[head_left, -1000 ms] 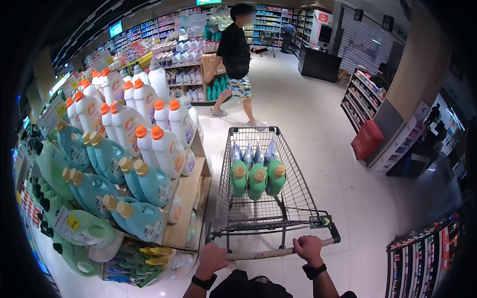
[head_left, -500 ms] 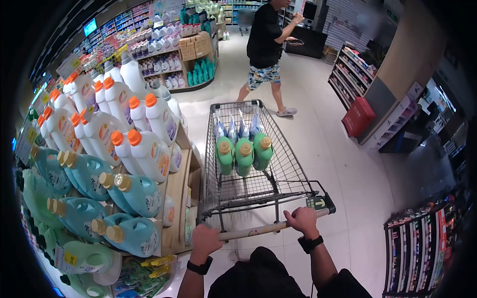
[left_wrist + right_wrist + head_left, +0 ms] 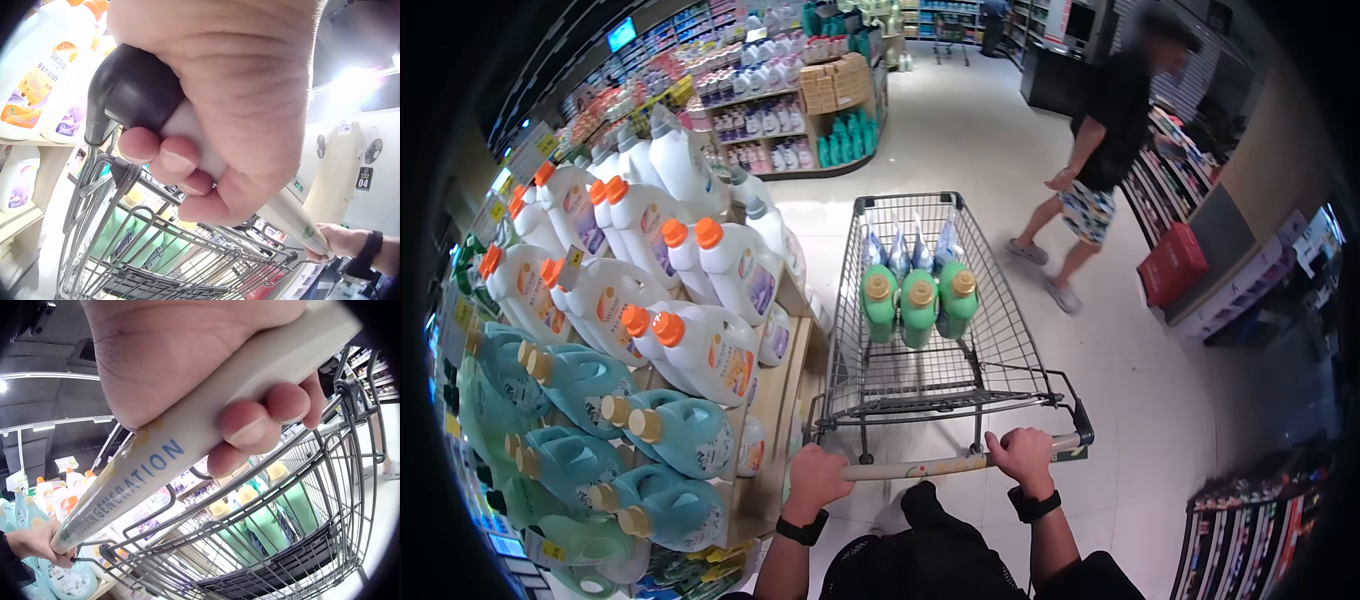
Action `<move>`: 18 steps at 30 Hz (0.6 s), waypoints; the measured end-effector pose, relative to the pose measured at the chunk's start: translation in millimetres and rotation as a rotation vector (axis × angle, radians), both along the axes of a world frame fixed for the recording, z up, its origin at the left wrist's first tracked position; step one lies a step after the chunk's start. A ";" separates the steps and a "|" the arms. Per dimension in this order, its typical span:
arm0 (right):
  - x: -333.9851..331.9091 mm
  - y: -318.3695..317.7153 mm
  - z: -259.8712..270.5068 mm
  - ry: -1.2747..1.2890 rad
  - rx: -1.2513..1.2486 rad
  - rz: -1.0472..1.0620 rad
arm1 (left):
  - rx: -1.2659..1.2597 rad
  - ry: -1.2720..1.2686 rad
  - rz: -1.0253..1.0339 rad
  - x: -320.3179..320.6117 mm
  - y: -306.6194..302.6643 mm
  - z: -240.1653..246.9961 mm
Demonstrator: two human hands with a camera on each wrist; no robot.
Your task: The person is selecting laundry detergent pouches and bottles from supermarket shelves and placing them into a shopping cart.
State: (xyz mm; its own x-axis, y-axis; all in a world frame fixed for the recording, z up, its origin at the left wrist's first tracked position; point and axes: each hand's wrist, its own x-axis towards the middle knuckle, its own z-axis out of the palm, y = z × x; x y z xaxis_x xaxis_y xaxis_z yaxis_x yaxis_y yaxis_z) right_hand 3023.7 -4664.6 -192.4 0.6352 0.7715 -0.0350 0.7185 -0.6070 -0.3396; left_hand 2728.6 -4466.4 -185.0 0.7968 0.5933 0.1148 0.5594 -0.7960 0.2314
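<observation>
A wire shopping cart (image 3: pixel 940 370) stands right before me, its pale handle (image 3: pixel 920 468) crossing at waist height. My left hand (image 3: pixel 818 478) grips the handle's left end; in the left wrist view its fingers (image 3: pixel 178 156) curl round the bar beside the black corner piece. Toward the right end, my right hand (image 3: pixel 1025 458) holds the same bar, with fingers (image 3: pixel 247 428) wrapped beneath it in the right wrist view. Inside the cart, three green bottles (image 3: pixel 918 312) with tan caps stand in a row. Behind them are several blue-and-white packs (image 3: pixel 920 245).
Close on the left, a display holds white bottles (image 3: pixel 710 350) with orange caps and teal bottles (image 3: pixel 680 430). A person (image 3: pixel 1100 150) walks at the front right, beside a red box (image 3: pixel 1172 265). A rack (image 3: pixel 1250 540) stands at lower right; a rounded shelf (image 3: pixel 820 170) lies ahead.
The walking person has crossed from left of centre ahead of the cart to its right side. The cart has advanced along the display. Both hands keep hold of the handle.
</observation>
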 end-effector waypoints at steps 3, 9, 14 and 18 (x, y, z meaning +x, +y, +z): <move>26.8 21.1 2.5 -0.039 -0.045 0.044 | 0.001 0.051 -0.030 25.0 17.3 3.5; 79.4 65.6 -3.1 0.037 -0.126 0.050 | -0.058 0.213 0.037 74.5 57.8 9.1; 129.9 105.1 1.6 0.033 -0.180 0.004 | -0.106 0.199 0.093 127.6 93.7 5.4; 181.0 145.8 -14.0 -0.039 -0.172 0.003 | -0.079 0.140 0.065 171.0 128.1 -2.6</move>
